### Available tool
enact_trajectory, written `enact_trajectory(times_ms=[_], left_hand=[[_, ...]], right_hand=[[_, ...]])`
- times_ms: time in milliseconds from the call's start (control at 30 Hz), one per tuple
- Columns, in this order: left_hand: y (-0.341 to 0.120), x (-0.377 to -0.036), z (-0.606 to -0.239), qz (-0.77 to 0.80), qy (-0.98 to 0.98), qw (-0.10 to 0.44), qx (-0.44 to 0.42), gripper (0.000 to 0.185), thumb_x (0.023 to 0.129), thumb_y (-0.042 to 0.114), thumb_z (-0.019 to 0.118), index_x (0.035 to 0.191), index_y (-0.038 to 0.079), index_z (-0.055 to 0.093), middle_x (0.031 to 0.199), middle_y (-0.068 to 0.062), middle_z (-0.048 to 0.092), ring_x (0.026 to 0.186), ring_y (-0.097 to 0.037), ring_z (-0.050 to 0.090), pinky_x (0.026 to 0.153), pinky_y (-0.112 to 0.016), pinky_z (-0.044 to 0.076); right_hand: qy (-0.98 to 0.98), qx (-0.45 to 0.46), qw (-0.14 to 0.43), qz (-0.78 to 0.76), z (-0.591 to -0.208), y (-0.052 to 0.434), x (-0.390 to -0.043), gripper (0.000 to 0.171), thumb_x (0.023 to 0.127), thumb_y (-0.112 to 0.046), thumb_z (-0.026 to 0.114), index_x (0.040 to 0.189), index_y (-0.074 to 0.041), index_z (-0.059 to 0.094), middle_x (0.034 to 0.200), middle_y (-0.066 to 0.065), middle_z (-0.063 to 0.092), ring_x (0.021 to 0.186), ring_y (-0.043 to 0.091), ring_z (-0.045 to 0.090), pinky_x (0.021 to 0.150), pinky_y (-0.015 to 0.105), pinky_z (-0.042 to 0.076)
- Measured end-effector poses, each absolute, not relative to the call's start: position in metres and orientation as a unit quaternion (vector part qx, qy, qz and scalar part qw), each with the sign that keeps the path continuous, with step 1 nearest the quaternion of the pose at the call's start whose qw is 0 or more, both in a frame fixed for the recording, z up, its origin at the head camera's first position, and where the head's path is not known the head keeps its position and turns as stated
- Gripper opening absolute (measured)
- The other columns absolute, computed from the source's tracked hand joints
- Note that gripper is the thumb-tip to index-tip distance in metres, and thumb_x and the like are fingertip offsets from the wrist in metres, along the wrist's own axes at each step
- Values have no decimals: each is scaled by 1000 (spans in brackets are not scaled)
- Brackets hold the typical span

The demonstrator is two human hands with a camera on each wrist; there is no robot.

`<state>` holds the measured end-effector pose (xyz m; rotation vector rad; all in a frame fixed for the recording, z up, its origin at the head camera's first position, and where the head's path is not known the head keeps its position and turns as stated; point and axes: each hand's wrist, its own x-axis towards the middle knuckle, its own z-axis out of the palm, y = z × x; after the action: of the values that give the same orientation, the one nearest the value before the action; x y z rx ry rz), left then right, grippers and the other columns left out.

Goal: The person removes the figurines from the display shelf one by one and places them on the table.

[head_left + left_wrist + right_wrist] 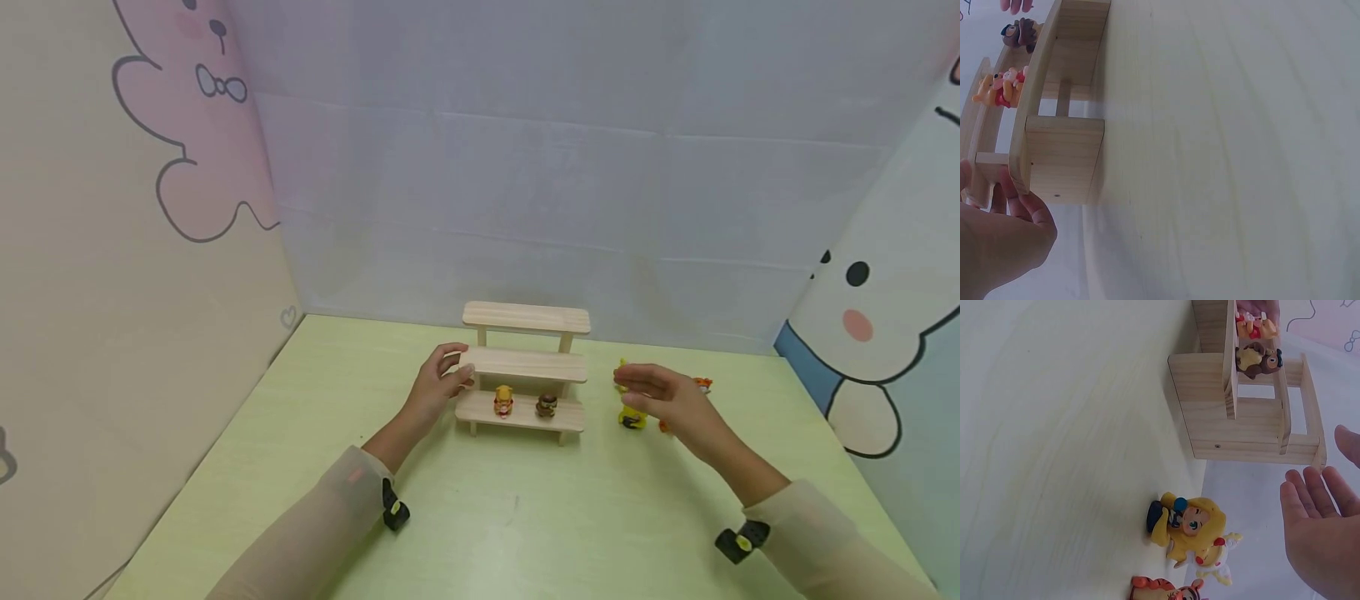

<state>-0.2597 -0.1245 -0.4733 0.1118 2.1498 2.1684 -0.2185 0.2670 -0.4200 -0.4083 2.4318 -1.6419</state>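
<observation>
A three-tier wooden display shelf (525, 364) stands at the back of the table. My left hand (435, 382) grips its left end at the middle tier, fingers curled about the wood. On the lowest tier sit a yellow bear figurine (503, 406) in red and, to its right, a brown owl figurine (547, 406). My right hand (678, 408) is held over the toys right of the shelf, fingers extended and palm bare. Near it in the right wrist view are a yellow-haired doll figurine (1210, 512), a white-hooded figurine (1213, 555) and an orange striped tiger figurine (1160, 589).
The pale yellow-green table (480, 517) meets a plain back wall (480, 183) just behind the shelf. Side walls with cartoon animals flank it. Each wrist carries a small black camera, one by the left cuff (395, 514).
</observation>
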Motion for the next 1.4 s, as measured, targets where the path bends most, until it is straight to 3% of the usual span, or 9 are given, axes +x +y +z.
enact_trajectory(times_ms=[400, 633, 733, 1033, 1400], left_hand=[[-127, -260, -474, 712, 700, 52, 34, 42, 103, 20, 67, 142, 17, 52, 136, -11, 61, 96, -19, 67, 84, -33, 52], [-127, -259, -474, 718, 692, 57, 41, 43, 103, 19, 67, 143, 16, 51, 136, -12, 59, 94, -18, 67, 84, -33, 52], [-127, -258, -473, 718, 693, 57, 40, 43, 103, 19, 67, 143, 16, 51, 138, -12, 58, 94, -17, 67, 84, -33, 52], [-127, -258, -473, 717, 694, 58, 43, 44, 103, 20, 66, 144, 16, 50, 141, -13, 56, 95, -18, 67, 86, -34, 52], [-128, -259, -474, 718, 693, 54, 43, 44, 103, 19, 66, 144, 15, 50, 138, -14, 59, 94, -18, 67, 85, -34, 52]], right_hand=[[791, -164, 103, -580, -436, 239, -214, 48, 99, -18, 72, 140, 0, 58, 144, 24, 57, 117, 0, 63, 93, 24, 53], [786, -169, 115, -584, -445, 226, -214, 49, 97, -19, 74, 139, 0, 59, 143, 21, 59, 132, 36, 58, 94, 24, 53], [782, -178, 118, -586, -449, 221, -216, 47, 98, -16, 73, 139, 1, 60, 143, 22, 59, 133, 43, 55, 95, 23, 52], [773, -171, 138, -596, -457, 207, -220, 55, 97, -18, 74, 145, 0, 55, 148, 20, 55, 135, 38, 56, 97, 25, 52], [780, -174, 108, -591, -462, 187, -221, 53, 97, -8, 73, 145, 3, 54, 148, 24, 54, 137, 39, 52, 103, 28, 49]])
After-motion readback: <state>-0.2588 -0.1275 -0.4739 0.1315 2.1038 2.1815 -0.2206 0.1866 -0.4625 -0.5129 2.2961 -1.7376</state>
